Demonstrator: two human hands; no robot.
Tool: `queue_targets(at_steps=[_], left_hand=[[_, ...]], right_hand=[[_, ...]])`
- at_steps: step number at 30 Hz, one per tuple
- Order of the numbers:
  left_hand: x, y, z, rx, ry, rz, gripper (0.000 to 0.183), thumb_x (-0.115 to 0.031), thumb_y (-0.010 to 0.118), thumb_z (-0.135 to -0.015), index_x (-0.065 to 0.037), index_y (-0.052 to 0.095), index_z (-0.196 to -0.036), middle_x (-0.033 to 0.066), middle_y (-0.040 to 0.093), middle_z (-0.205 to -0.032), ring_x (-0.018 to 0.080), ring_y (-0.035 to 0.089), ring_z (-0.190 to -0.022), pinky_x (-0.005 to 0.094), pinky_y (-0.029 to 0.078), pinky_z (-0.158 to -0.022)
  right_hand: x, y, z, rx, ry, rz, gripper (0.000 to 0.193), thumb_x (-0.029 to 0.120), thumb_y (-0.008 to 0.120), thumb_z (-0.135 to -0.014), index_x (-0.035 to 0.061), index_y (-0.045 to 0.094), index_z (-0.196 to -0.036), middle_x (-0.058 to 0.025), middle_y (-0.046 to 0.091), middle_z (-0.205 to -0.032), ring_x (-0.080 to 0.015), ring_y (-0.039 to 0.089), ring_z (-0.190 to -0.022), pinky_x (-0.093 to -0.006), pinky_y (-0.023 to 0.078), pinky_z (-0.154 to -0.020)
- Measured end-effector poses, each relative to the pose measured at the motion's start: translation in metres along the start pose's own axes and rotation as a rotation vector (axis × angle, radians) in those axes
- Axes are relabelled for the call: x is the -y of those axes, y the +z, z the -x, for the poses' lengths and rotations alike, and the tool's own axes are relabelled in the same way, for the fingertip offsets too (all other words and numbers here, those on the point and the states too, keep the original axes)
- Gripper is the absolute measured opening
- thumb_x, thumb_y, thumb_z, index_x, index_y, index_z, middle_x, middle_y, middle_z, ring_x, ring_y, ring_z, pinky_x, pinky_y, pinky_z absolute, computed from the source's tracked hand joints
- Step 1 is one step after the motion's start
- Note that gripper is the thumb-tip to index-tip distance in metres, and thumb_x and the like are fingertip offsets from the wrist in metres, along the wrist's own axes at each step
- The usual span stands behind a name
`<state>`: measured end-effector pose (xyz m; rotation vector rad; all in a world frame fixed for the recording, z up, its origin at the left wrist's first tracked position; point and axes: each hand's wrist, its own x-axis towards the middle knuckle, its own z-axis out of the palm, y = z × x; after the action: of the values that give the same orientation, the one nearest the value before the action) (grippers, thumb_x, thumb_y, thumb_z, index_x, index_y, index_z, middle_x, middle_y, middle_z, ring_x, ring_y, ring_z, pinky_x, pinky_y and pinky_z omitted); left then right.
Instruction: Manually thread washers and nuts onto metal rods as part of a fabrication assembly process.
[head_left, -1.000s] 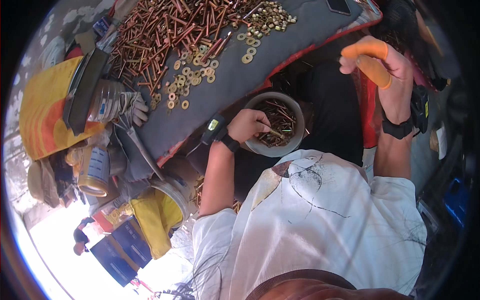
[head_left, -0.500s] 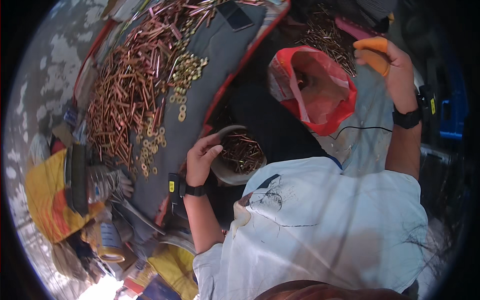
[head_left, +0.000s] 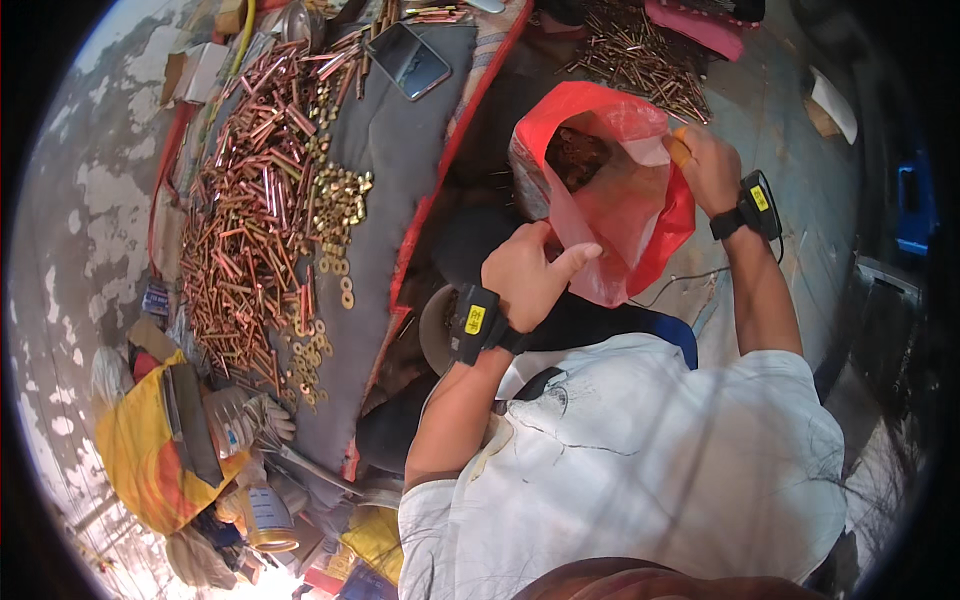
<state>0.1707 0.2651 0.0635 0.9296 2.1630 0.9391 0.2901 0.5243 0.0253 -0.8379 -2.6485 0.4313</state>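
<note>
A red plastic bag [head_left: 668,235] stands before me with its mouth open, and small brownish pieces [head_left: 575,158] show inside. At its right rim, my right hand [head_left: 710,175] is closed on the plastic; orange covers are on its fingers. My left hand [head_left: 528,275] is at the near left rim, the bag's edge between its fingers and its outstretched thumb; its fingertips are partly hidden. Behind my left wrist, a pale bucket [head_left: 436,330] is mostly hidden.
Left of me, a grey mat [head_left: 390,150] with a red edge bears a heap of coppery metal pins [head_left: 245,220], brass-coloured washers [head_left: 346,290] and a phone [head_left: 410,62]. More pins [head_left: 645,60] lie beyond the bag. A glove [head_left: 235,420] and a can [head_left: 268,515] lie lower left.
My left hand has left the bucket and moved up and right to the bag. My right hand has come down and left onto the bag's rim. The view has shifted slightly.
</note>
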Motion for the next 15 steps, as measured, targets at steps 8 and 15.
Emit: queue_targets(at_steps=[8, 15], left_hand=[[0.005, -0.031, -0.012, -0.101, -0.026, 0.740, 0.025, -0.015, 0.056, -0.089, 0.002, 0.057, -0.071, 0.0001, 0.049, -0.059, 0.0055, 0.042, -0.055, 0.0249, 0.035, -0.049], [0.051, -0.013, -0.029, 0.005, 0.044, 0.656, 0.028, -0.021, 0.059, -0.086, 0.002, 0.058, -0.070, 0.0072, 0.053, -0.056, 0.0121, 0.050, -0.051, 0.0308, 0.039, -0.050]], right_hand=[[-0.053, -0.058, -0.093, -0.375, 0.227, -0.362, 0.022, 0.020, 0.062, -0.084, 0.0043, 0.064, -0.099, -0.0055, 0.065, -0.079, -0.0122, 0.057, -0.069, -0.0289, 0.045, -0.063], [0.055, -0.058, -0.168, -0.019, -0.090, -0.623, 0.030, 0.009, 0.060, -0.083, 0.0036, 0.061, -0.113, -0.0032, 0.064, -0.102, -0.0102, 0.059, -0.089, -0.0228, 0.045, -0.081]])
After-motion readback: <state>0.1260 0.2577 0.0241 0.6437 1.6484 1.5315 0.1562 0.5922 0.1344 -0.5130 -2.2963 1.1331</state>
